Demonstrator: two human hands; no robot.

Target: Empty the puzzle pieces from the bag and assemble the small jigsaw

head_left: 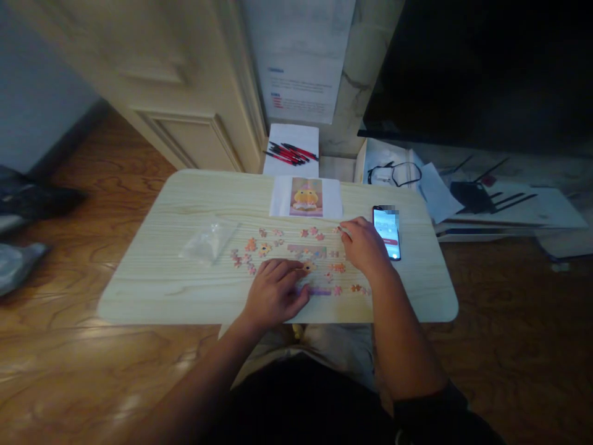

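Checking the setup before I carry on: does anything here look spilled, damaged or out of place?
Nothing looks damaged. Loose puzzle pieces lie scattered across the table, some beside the left hand; off the table, papers lie askew on the floor.

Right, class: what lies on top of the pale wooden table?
On the pale wooden table: scattered jigsaw pieces, a duck picture sheet, a clear plastic bag, a lit phone. The left hand and right hand cover some pieces.

Domestic interior, most likely a living room. Evidence: wood-plank floor [500, 346], low pale table [185, 204] set directly on it, panelled cream door [176, 80] at far left, dark television screen [486, 62] far right, loose papers [435, 191] beneath it.
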